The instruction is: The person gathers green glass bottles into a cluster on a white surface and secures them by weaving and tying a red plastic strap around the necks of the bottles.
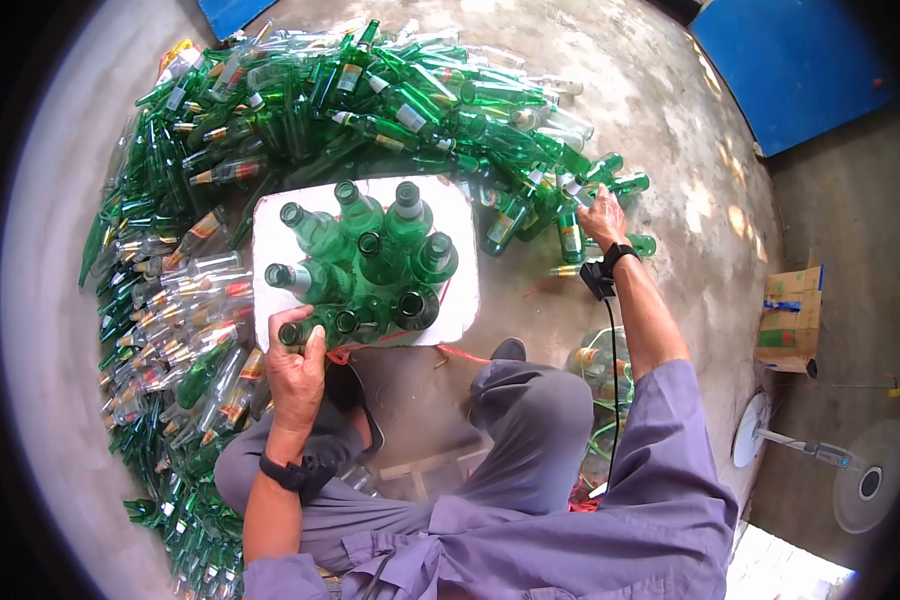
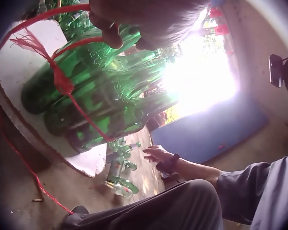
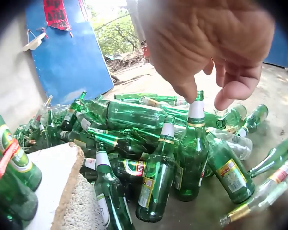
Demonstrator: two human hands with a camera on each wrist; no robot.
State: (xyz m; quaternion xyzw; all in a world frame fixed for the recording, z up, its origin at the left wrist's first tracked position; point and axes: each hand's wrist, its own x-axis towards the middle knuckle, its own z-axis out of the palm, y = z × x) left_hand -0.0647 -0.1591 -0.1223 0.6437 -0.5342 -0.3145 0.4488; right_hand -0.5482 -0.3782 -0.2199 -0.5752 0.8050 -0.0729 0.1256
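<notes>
On a white board [image 1: 465,305], several green glass bottles [image 1: 380,262] stand upright in a cluster. My left hand [image 1: 295,378] grips the bottle at the cluster's near left corner, thumb and fingers on either side of its neck. Red string [image 2: 62,79] is wrapped round this cluster and runs close to the left fingers in the left wrist view. Stretched out to the right, my right hand [image 1: 602,218] pinches the neck of a green bottle [image 3: 192,153] with white foil. That bottle stands at the front edge of the pile, its mouth partly covered by the thumb.
A large pile of green and clear bottles [image 1: 300,110] curves around the board's back and left. Loose bottles [image 3: 273,158] lie beside the right hand. At the right are a cardboard box [image 1: 788,320] and a fan [image 1: 868,482]. More bottles [image 1: 598,365] stand by the right knee.
</notes>
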